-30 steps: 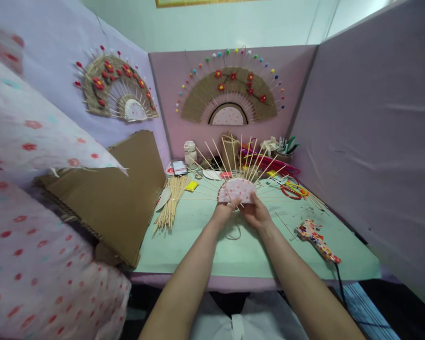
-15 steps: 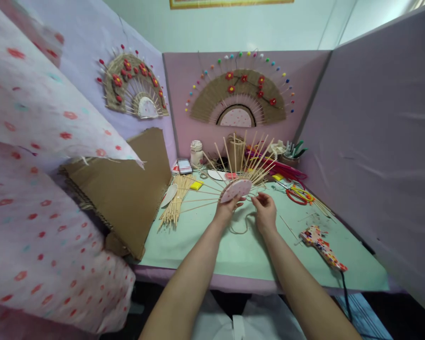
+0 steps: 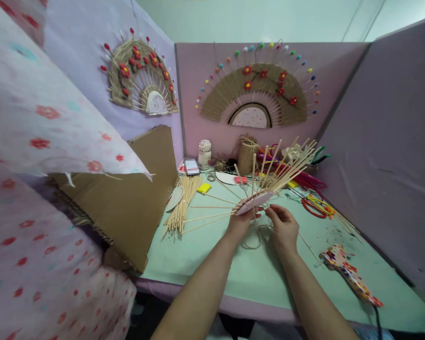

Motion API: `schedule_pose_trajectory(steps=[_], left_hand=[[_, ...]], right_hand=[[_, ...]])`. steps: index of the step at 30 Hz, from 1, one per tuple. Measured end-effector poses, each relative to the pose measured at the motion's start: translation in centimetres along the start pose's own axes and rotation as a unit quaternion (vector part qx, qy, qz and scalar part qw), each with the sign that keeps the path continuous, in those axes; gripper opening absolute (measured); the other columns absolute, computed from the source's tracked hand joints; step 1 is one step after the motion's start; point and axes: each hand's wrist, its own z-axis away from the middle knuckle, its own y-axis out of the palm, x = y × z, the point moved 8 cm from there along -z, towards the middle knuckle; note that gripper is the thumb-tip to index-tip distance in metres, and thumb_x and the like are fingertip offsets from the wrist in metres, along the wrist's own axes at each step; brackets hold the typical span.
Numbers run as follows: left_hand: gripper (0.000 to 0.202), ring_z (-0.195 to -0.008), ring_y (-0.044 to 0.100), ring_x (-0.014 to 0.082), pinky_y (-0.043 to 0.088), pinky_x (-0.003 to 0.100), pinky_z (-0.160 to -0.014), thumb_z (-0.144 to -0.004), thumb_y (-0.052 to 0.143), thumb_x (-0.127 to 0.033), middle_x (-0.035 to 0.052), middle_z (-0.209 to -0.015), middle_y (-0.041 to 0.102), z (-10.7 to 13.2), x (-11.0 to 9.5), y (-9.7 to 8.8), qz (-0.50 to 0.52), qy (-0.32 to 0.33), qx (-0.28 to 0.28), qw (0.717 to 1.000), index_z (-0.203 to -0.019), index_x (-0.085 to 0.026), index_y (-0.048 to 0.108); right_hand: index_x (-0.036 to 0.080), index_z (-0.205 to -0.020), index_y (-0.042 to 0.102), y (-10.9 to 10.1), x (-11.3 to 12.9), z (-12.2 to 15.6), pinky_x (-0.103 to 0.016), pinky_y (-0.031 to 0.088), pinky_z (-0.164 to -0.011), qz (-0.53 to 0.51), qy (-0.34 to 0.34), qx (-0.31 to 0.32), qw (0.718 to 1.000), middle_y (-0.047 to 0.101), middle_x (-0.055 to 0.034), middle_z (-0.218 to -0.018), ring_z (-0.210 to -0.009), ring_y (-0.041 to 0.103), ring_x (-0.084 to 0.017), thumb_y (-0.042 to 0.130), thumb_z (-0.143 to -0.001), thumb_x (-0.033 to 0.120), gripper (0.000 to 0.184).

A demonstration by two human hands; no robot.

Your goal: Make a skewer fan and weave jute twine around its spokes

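Note:
My left hand [image 3: 243, 223] grips the fan frame by its base, a half-round piece covered in pale pink cloth [image 3: 255, 202]. Thin wooden sticks [image 3: 212, 207] radiate from that base; those on the right bunch close together. Tilted, the frame shows its cloth face at a shallow angle. Just right of the base, my right hand [image 3: 284, 225] is closed, thumb and fingertips pinching jute twine. A slack loop of the twine [image 3: 252, 247] hangs below, between both hands. The twine's path behind the sticks is hidden.
Bundled sticks [image 3: 184, 203] lie left, near a yellow packet [image 3: 204, 188]. A twine spool [image 3: 248, 156] and white jar [image 3: 204, 154] stand behind. Scissors [image 3: 317, 208] and a patterned glue gun [image 3: 350, 274] lie right. Cardboard [image 3: 127, 198] leans left; a finished fan [image 3: 212, 106] hangs on the back panel.
The fan frame has tilted, so its cloth face looks narrower and its sticks lean more to the right. My right hand stays close beside the base. The whole view has shifted slightly.

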Motion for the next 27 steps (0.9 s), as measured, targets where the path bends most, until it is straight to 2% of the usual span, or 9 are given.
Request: schedule_pose_trajectory(steps=[11,19,23,26,27], left_hand=[[0.054,-0.087,0.067,0.0209,0.052,0.032,-0.074,-0.067,0.075,-0.042,0.0104,-0.101,0.070,-0.5,0.5,-0.4,-0.009,0.006,0.005,1.000,-0.115,-0.020,0.063],[0.060,-0.084,0.068,0.0215,0.051,0.032,-0.074,-0.064,0.078,-0.041,0.0100,-0.100,0.069,-0.8,0.9,-0.7,0.011,-0.004,-0.011,1.000,-0.117,-0.019,0.060],[0.057,-0.084,0.068,0.0215,0.050,0.034,-0.077,-0.061,0.081,-0.037,0.0084,-0.097,0.070,-0.7,1.0,-0.7,0.050,-0.024,-0.020,0.998,-0.111,-0.018,0.061],[0.044,-0.086,0.068,0.0214,0.048,0.036,-0.083,-0.060,0.081,-0.033,0.0074,-0.092,0.070,-0.7,1.2,-0.7,0.080,-0.049,-0.013,0.995,-0.096,-0.015,0.064],[0.043,-0.085,0.068,0.0209,0.048,0.036,-0.084,-0.059,0.082,-0.032,0.0071,-0.091,0.070,-0.7,1.3,-0.8,0.086,-0.057,-0.012,0.995,-0.094,-0.015,0.064]], right_hand=[[0.015,-0.085,0.066,0.4,0.8,-0.5,-0.028,0.040,-0.065,0.078,-0.044,0.008,0.996,0.059,0.0015,-0.067,-0.063,0.050,-0.013,0.064,-0.071,0.036,0.025],[0.017,-0.070,0.056,-0.4,1.4,-0.3,-0.024,0.034,-0.057,0.028,-0.050,0.003,0.998,0.051,0.0046,-0.058,-0.055,0.043,-0.010,0.062,-0.078,0.038,0.023],[0.018,-0.066,0.051,-0.7,3.0,0.2,-0.024,0.036,-0.058,0.050,-0.141,-0.011,0.989,0.046,0.0042,-0.060,-0.058,0.043,-0.011,0.055,-0.084,0.035,0.026],[0.018,-0.084,0.057,-0.1,4.5,1.1,-0.029,0.043,-0.070,0.111,-0.246,-0.005,0.963,0.054,-0.0014,-0.080,-0.076,0.051,-0.015,0.052,-0.084,0.024,0.008],[0.019,-0.093,0.057,0.3,5.0,1.4,-0.032,0.045,-0.074,0.130,-0.282,0.003,0.950,0.055,-0.0039,-0.090,-0.085,0.053,-0.017,0.051,-0.082,0.021,0.013]])
